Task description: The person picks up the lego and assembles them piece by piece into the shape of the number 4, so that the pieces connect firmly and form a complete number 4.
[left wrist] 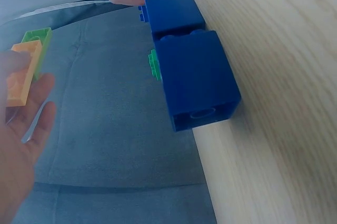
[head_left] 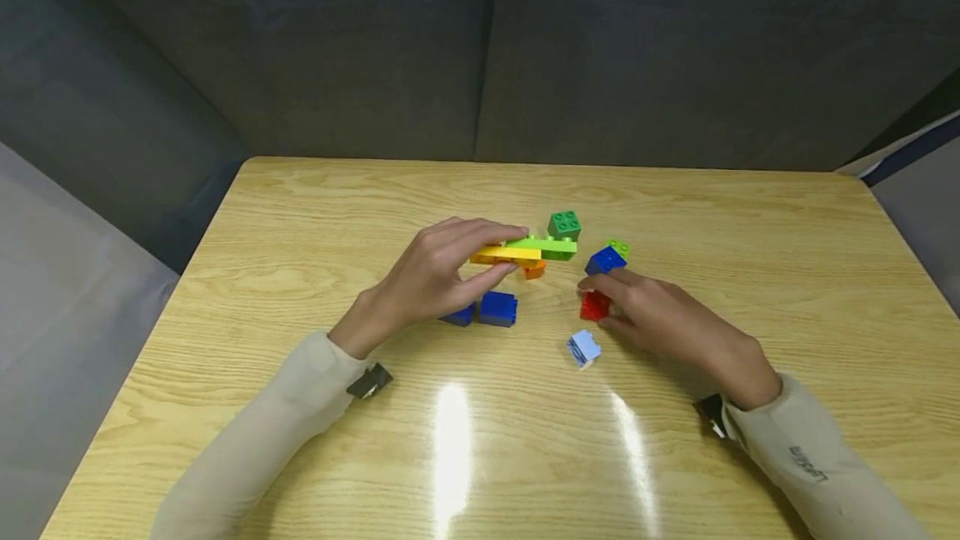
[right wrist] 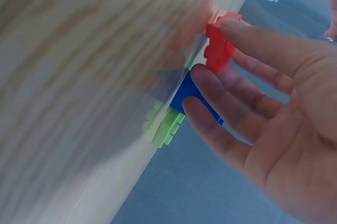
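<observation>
Near the centre of the frame in the head view, a yellow brick [head_left: 504, 254] and a lime plate [head_left: 551, 250] are being held together by the left hand [head_left: 442, 269]. This grip is being closed in a pinch between thumb and fingers, and the pair is being carried above the table [head_left: 360, 198]. The lime plate is overlapping the yellow brick and jutting out toward the right of the frame; the two appear to be joined.

To the right of centre, a red brick [head_left: 595, 306] is being grasped between the thumb and fingers of the right hand [head_left: 660, 315]. Whether the red brick is being held clear of the table cannot be told.

Around them, a green brick [head_left: 565, 226] is standing above centre, with a blue brick [head_left: 604, 261] and a small lime brick [head_left: 618, 247] lying lower and to its right. An orange brick [head_left: 534, 272] is showing just below the held pair. Two dark blue bricks [head_left: 498, 309] are resting below centre, one partly hidden by the left hand, and a pale blue brick [head_left: 583, 348] is lying below the red brick.

By judgement, a piece is being picked up for building while a part-made assembly is being held ready. A firm pinch and a lift are being called for, then an alignment of studs.
</observation>
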`<state>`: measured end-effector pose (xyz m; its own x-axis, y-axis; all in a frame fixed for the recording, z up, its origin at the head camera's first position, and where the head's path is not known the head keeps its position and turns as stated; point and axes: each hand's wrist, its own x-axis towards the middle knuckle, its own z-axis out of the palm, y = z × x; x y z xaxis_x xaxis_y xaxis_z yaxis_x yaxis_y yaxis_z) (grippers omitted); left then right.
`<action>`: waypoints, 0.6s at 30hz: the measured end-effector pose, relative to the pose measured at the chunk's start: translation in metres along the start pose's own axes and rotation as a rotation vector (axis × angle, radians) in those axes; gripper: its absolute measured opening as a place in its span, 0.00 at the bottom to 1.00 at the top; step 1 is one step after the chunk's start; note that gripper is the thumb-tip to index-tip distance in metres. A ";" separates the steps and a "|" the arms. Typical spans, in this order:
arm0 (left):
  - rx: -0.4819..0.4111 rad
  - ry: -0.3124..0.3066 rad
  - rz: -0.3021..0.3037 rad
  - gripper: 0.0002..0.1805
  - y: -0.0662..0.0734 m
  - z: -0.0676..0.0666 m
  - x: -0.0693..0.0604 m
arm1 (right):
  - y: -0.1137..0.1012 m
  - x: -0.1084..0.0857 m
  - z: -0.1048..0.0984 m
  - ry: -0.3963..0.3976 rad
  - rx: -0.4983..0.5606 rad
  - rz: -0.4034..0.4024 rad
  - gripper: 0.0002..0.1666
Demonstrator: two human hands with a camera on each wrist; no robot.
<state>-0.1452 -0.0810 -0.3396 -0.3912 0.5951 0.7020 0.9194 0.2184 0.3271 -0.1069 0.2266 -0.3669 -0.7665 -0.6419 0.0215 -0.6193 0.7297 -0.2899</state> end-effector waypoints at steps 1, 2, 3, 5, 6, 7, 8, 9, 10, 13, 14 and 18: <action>0.000 0.000 0.000 0.21 0.000 0.000 0.000 | 0.000 0.000 0.000 0.000 0.002 -0.002 0.28; -0.001 -0.001 0.000 0.21 0.000 0.000 0.000 | 0.000 0.000 0.000 0.001 0.008 -0.004 0.29; -0.001 -0.001 -0.001 0.20 0.000 0.000 0.000 | 0.000 -0.001 0.000 0.000 0.014 -0.002 0.28; 0.000 -0.003 -0.002 0.20 0.000 0.000 0.000 | -0.001 -0.001 0.000 0.001 0.028 -0.002 0.26; 0.001 -0.003 -0.003 0.20 0.000 0.000 0.000 | -0.001 -0.002 0.000 0.003 0.037 -0.003 0.24; 0.001 -0.003 -0.004 0.21 0.000 0.000 0.000 | -0.001 -0.002 0.000 0.007 0.045 -0.004 0.22; 0.002 -0.002 -0.004 0.21 0.000 0.000 0.000 | -0.001 -0.002 0.000 0.015 0.055 -0.008 0.21; 0.003 -0.001 -0.004 0.21 0.001 0.000 0.000 | -0.001 -0.002 -0.001 0.022 0.061 -0.008 0.20; 0.004 0.000 -0.004 0.21 0.001 0.000 0.000 | -0.002 -0.002 -0.001 0.030 0.064 -0.008 0.19; 0.004 0.004 -0.002 0.21 0.001 0.000 0.000 | -0.005 0.000 -0.003 0.088 0.068 -0.005 0.18; 0.004 0.006 -0.002 0.21 0.001 0.001 0.000 | -0.006 0.001 -0.004 0.119 0.068 -0.009 0.18; 0.001 0.011 0.001 0.21 0.001 0.001 -0.001 | -0.009 0.004 -0.005 0.252 0.057 -0.063 0.20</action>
<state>-0.1439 -0.0803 -0.3405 -0.3904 0.5869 0.7093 0.9199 0.2187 0.3254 -0.1050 0.2186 -0.3592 -0.7492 -0.6019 0.2764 -0.6622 0.6709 -0.3338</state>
